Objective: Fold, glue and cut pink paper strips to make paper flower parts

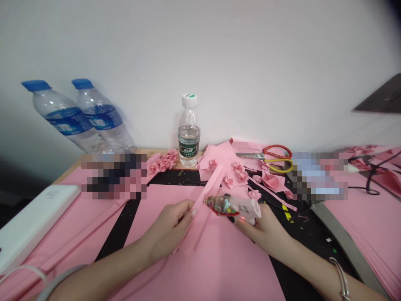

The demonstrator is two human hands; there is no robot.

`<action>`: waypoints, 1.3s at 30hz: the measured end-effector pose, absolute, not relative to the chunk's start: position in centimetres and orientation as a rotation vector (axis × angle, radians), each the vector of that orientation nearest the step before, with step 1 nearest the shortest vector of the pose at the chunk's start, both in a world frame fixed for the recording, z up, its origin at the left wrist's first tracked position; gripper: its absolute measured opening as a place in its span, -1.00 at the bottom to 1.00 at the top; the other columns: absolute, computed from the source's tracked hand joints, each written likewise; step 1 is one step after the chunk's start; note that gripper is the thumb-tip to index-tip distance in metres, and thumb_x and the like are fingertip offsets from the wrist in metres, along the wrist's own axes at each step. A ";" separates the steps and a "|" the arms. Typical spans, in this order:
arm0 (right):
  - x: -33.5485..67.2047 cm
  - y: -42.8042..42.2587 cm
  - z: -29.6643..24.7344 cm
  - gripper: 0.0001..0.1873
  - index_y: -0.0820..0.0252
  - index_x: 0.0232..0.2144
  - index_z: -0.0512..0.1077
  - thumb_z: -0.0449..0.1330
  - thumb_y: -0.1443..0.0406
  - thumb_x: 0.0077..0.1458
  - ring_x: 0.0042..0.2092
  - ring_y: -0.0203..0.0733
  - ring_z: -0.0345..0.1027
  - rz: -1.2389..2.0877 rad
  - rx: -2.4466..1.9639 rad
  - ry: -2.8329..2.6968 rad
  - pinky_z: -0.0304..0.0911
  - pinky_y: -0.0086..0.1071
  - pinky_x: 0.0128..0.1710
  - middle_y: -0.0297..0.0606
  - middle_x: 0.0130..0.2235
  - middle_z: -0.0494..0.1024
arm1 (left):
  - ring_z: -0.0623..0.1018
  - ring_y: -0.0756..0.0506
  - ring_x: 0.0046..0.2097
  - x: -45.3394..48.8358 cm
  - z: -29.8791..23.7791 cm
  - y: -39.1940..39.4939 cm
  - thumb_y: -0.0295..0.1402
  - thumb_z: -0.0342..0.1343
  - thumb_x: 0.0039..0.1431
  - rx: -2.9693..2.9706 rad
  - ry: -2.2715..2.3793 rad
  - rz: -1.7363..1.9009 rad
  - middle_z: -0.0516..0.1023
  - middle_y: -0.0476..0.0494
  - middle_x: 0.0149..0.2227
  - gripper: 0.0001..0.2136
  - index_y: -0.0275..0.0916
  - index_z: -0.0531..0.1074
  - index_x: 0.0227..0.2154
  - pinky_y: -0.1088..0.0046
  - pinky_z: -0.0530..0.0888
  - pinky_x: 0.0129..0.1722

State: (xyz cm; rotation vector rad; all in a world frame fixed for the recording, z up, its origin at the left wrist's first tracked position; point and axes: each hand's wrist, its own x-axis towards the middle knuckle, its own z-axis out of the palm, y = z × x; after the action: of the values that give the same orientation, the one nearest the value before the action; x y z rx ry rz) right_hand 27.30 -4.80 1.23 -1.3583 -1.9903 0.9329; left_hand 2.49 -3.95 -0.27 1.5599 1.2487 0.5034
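Note:
My left hand (172,223) is closed around the lower part of a long, narrow pink paper tube (214,177), which slants up and away from me. In my right hand (271,230) is a hot glue gun (246,209), its front caked with coloured residue and a small red light glowing on it. The nozzle points left, close to the paper tube; whether it touches the tube I cannot tell. Both hands are above a large pink paper sheet (200,267). Beyond the tube lie several small folded paper roses (238,168) on pink paper.
Red-and-yellow-handled scissors (277,159) lie at the back right. A small water bottle (189,133) stands by the wall; two larger bottles (102,117) are at left. A white power bank (39,225) rests on the left. Pink paper (360,225) and a black cable (371,177) are at right.

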 end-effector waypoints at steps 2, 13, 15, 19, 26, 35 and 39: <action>27.3 -4.8 1.2 -0.73 0.10 -0.63 0.09 0.04 0.36 0.05 -0.62 -0.37 -0.05 0.919 -1.365 -1.984 -0.12 -0.46 -0.66 -0.48 -0.67 0.10 | 0.34 -0.01 -0.49 2.5 -0.2 -3.9 -0.20 -0.10 0.29 1.552 1.248 0.504 0.27 0.08 -0.53 -0.76 -0.20 0.33 -0.40 0.53 0.29 -0.53; 27.6 -4.9 0.7 -0.72 0.09 -0.65 0.13 0.04 0.31 0.06 -0.64 -0.35 0.06 0.852 -1.470 -1.941 -0.05 -0.45 -0.67 -0.45 -0.70 0.19 | 0.34 0.00 -0.52 2.5 -0.2 -4.1 -0.17 -0.10 0.30 1.492 1.219 0.503 0.27 0.08 -0.51 -0.75 -0.20 0.32 -0.38 0.53 0.30 -0.56; 27.7 -4.9 0.6 -0.72 0.09 -0.66 0.13 0.04 0.30 0.06 -0.65 -0.35 0.07 0.843 -1.486 -1.939 -0.05 -0.45 -0.67 -0.45 -0.70 0.20 | 0.36 -0.01 -0.50 2.4 -0.3 -4.1 -0.18 -0.10 0.30 1.505 1.221 0.503 0.29 0.07 -0.50 -0.76 -0.21 0.32 -0.37 0.53 0.31 -0.55; 27.9 -4.8 0.4 -0.71 0.10 -0.66 0.14 0.04 0.29 0.07 -0.64 -0.35 0.09 0.808 -1.505 -1.950 -0.04 -0.45 -0.66 -0.44 -0.69 0.21 | 0.37 -0.01 -0.49 2.4 -0.5 -4.0 -0.20 -0.09 0.29 1.522 1.231 0.500 0.31 0.07 -0.50 -0.77 -0.21 0.33 -0.38 0.53 0.32 -0.54; 27.8 -4.6 0.5 -0.75 0.11 -0.63 0.16 0.04 0.31 0.07 -0.63 -0.35 0.07 0.788 -1.485 -1.914 -0.03 -0.46 -0.66 -0.46 -0.69 0.20 | 0.38 -0.02 -0.48 2.4 -0.4 -4.0 -0.18 -0.09 0.29 1.526 1.231 0.501 0.31 0.06 -0.51 -0.76 -0.20 0.33 -0.39 0.52 0.32 -0.54; 28.0 -4.7 0.2 -0.83 0.16 -0.51 0.28 0.07 0.29 0.12 -0.56 -0.34 0.04 0.767 -1.419 -1.838 0.03 -0.46 -0.59 -0.43 -0.59 0.22 | 0.42 -0.07 -0.41 2.4 0.0 -4.2 -0.13 -0.12 0.31 1.467 1.208 0.526 0.39 0.01 -0.44 -0.73 -0.20 0.32 -0.37 0.46 0.37 -0.44; 27.5 -4.9 0.6 -0.80 0.13 -0.55 0.21 0.06 0.32 0.10 -0.58 -0.36 -0.02 0.858 -1.345 -1.871 -0.04 -0.47 -0.62 -0.46 -0.61 0.15 | 0.33 -0.03 -0.43 2.4 0.0 -4.2 -0.14 -0.12 0.32 1.519 1.223 0.563 0.29 0.06 -0.48 -0.70 -0.20 0.30 -0.42 0.48 0.29 -0.44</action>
State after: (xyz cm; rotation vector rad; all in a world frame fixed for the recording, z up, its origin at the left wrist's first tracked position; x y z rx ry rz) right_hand 27.52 -4.94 0.59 -1.3454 -1.8710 0.8585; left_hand 2.42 -4.18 0.05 1.5187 1.2229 0.5632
